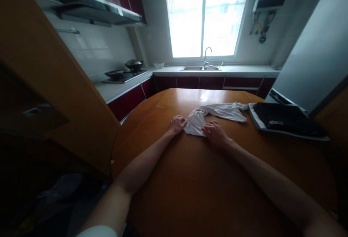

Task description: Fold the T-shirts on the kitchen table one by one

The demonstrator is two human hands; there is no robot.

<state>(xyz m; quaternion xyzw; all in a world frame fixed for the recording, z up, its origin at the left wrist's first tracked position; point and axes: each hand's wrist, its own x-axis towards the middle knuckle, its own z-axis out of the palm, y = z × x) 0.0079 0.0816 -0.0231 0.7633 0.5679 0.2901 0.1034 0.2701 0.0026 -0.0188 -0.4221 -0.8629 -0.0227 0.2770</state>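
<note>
A white garment [225, 111] lies crumpled on the wooden table [168, 179], stretching from between my hands toward the right. Its near end is spread fairly flat, while the middle is bunched in folds. My left hand [178, 124] grips the left edge of the cloth with its fingers closed. At the near right corner of that same end, my right hand [216, 132] has its fingers curled onto the fabric. The fingertips of both hands are partly hidden by the cloth and the hands themselves.
Folded dark clothes [288, 119] with light layers beneath lie at the table's right, next to the garment's far end. A fridge [312, 48] stands at right, a wooden panel [62, 95] at left. Behind are a sink [201, 68] and a stove [123, 76] with pans.
</note>
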